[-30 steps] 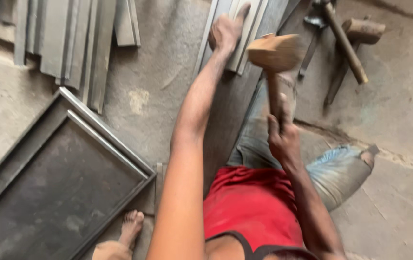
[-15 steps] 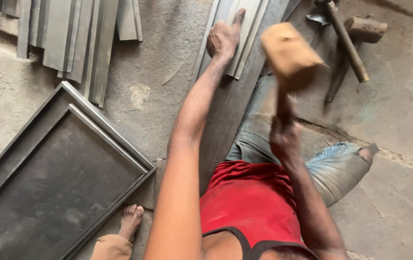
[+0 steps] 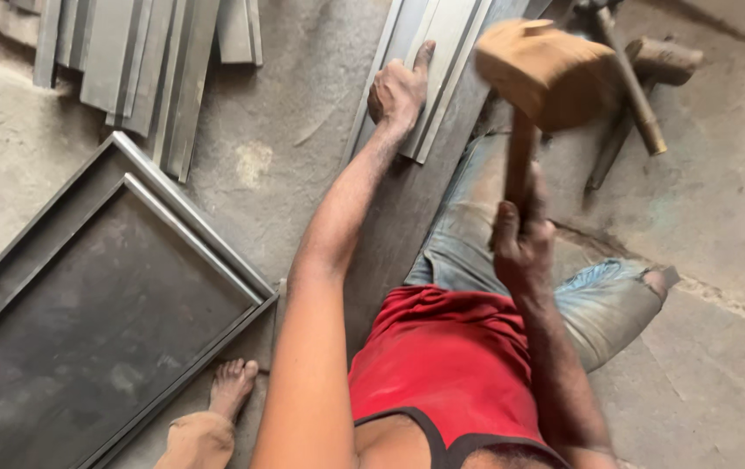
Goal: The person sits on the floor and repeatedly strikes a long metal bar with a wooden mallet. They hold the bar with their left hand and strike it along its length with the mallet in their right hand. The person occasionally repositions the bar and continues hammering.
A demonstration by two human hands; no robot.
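Note:
My right hand (image 3: 522,243) grips the handle of a wooden mallet (image 3: 548,73), whose blocky head is raised above my knee. My left hand (image 3: 400,87) presses flat on a folded grey sheet-metal strip (image 3: 442,61) that lies on a long dark metal bar (image 3: 398,217) running across the concrete floor. I sit on the floor in a red top and torn jeans, one bare foot (image 3: 231,389) showing at the lower left.
A large shallow metal tray (image 3: 86,304) lies at the left. Several folded metal strips (image 3: 138,52) are stacked at the upper left. Another mallet and hammer handles (image 3: 642,78) lie at the upper right on the concrete.
The mallet has swung up and rightward, its head tilting and coming closer to the camera. My left hand stays on the metal strip.

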